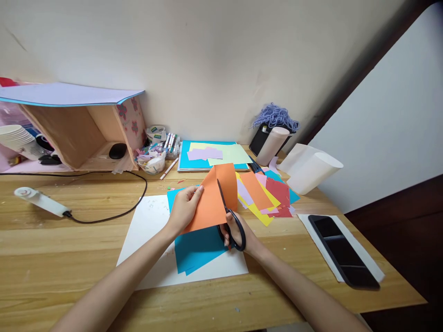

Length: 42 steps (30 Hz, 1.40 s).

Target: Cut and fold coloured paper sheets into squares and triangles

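My left hand (184, 208) pinches the left edge of an orange sheet of paper (209, 203), thumb on top. Black-handled scissors (236, 230) are in my right hand (244, 235), fingers through the loops. Their blades lie along a cut in the orange sheet, and the part right of the cut curls upward. Below the sheet, blue paper (197, 251) rests on a large white sheet (145, 240) on the table. Just right of the orange sheet lies a loose pile of coloured paper pieces (258, 191), orange, yellow, red and lilac.
A black phone (342, 251) lies at the right on white paper. Behind are stacked coloured sheets (194, 161), a tub of scraps (152, 159), markers (170, 142) and a black holder with blue yarn (275, 117). An open box (83, 129) and a corded white device (41, 202) are left.
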{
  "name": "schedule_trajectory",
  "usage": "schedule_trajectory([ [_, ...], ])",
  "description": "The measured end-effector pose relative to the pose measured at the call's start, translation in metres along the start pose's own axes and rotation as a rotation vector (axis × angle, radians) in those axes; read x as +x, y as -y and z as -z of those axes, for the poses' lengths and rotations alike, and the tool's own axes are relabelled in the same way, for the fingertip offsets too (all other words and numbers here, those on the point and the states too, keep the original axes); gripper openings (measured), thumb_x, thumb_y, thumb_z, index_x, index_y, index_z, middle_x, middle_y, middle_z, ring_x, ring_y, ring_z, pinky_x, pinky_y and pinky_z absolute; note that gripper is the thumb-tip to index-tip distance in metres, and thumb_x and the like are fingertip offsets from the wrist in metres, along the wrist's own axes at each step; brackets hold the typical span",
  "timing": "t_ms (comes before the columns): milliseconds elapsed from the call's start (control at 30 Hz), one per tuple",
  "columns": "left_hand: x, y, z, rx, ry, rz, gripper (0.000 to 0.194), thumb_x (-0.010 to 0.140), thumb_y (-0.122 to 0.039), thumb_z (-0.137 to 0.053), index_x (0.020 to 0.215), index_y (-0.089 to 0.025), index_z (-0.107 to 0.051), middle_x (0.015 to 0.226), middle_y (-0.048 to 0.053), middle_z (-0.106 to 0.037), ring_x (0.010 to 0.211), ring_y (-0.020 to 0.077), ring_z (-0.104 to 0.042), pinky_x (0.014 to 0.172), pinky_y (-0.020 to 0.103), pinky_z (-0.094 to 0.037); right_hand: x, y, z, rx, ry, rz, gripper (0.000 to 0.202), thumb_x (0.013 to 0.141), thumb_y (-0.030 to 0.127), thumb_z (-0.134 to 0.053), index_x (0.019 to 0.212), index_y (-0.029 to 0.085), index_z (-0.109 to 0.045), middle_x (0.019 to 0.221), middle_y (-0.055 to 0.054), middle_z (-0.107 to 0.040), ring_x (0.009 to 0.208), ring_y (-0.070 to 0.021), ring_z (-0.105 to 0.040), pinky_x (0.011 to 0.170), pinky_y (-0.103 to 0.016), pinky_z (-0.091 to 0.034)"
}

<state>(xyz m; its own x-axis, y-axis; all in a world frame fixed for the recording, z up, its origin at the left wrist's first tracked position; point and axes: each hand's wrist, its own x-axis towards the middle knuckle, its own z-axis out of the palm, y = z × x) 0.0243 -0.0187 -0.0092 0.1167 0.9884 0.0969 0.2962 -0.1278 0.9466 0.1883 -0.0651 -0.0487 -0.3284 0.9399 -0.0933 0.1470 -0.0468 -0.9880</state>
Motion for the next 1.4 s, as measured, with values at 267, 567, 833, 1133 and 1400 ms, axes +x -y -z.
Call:
schedule_trajectory([
  [267,0.000,0.000,0.001,0.007,-0.010,-0.003,0.038,0.082,-0.047,-0.040,0.075,-0.016,-0.060,0.076,0.001,-0.061,0.070,0.0152,-0.052,0.059,0.022,-0.036,0.001,-0.005,0.001,0.005,-0.007,0.005,0.055,0.075,0.069,-0.028,0.057,0.018,-0.037,0.040,0.006,-0.037,0.030,-0.0077,-0.046,0.029,-0.016,-0.033],
  [567,0.006,-0.002,0.009,-0.013,0.031,0.001,0.036,0.082,-0.048,-0.038,0.072,-0.017,-0.053,0.074,0.000,-0.057,0.066,0.0139,-0.050,0.056,0.022,-0.035,-0.003,0.005,-0.001,-0.062,0.095,0.020,0.051,0.074,0.068,-0.032,0.067,0.018,-0.037,0.047,0.008,-0.038,0.032,-0.0054,-0.042,0.032,-0.016,-0.033],
  [833,0.006,0.005,0.007,0.182,-0.079,-0.068,0.036,0.084,-0.043,-0.035,0.057,-0.018,-0.035,0.055,-0.004,-0.040,0.053,0.0114,-0.037,0.050,0.023,-0.026,-0.004,0.000,-0.008,-0.001,0.171,-0.058,0.057,0.071,0.074,-0.024,0.065,0.019,-0.036,0.042,0.008,-0.036,0.031,-0.0060,-0.041,0.032,-0.017,-0.034],
  [1133,0.003,0.004,0.001,0.191,-0.065,-0.077,0.035,0.083,-0.041,-0.036,0.056,-0.019,-0.036,0.054,-0.003,-0.040,0.053,0.0122,-0.038,0.050,0.024,-0.025,-0.003,0.002,-0.007,0.047,0.186,-0.042,0.060,0.073,0.073,-0.019,0.059,0.018,-0.038,0.041,0.007,-0.035,0.033,-0.0060,-0.042,0.036,-0.017,-0.036],
  [1400,0.003,0.007,0.002,0.155,-0.061,-0.067,0.037,0.082,-0.045,-0.037,0.055,-0.019,-0.038,0.054,-0.003,-0.043,0.054,0.0125,-0.039,0.050,0.023,-0.027,-0.003,0.003,-0.009,0.023,0.129,-0.122,0.055,0.071,0.072,-0.030,0.065,0.018,-0.039,0.040,0.009,-0.035,0.029,-0.0063,-0.040,0.031,-0.016,-0.032],
])
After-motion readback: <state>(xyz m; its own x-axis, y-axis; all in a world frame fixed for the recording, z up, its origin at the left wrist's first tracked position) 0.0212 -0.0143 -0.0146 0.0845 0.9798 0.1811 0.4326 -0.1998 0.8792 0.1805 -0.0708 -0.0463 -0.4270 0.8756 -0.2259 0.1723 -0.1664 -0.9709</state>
